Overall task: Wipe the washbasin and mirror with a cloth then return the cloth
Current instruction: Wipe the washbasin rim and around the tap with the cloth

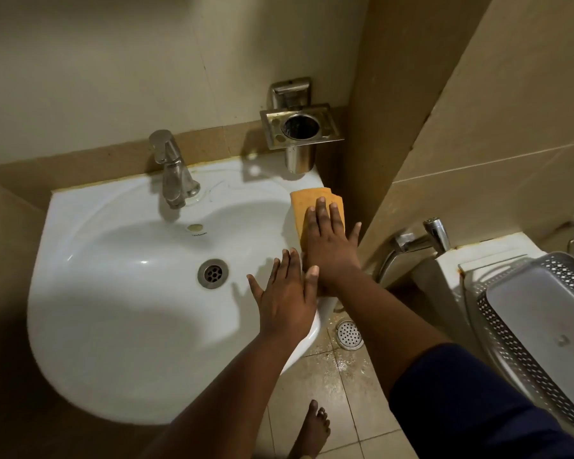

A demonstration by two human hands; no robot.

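Note:
A white washbasin point(120, 246) fills the left and middle of the view, with a chrome tap point(171, 170) at its back and a metal drain point(212, 273) in the bowl. An orange cloth point(304, 202) lies flat on the basin's right rim. My right hand point(328, 246) presses down on the cloth with fingers spread. Just left of it, my left hand point(287, 296) rests flat on the basin's right edge, fingers apart, its fingertips beside the cloth's near end. No mirror is in view.
A steel tumbler holder point(300, 127) is fixed to the wall above the basin's back right corner. A toilet cistern point(458, 270) with a grey perforated basket point(537, 326) stands at the right. A floor drain point(349, 334) and my bare foot point(312, 429) are on the wet tiles below.

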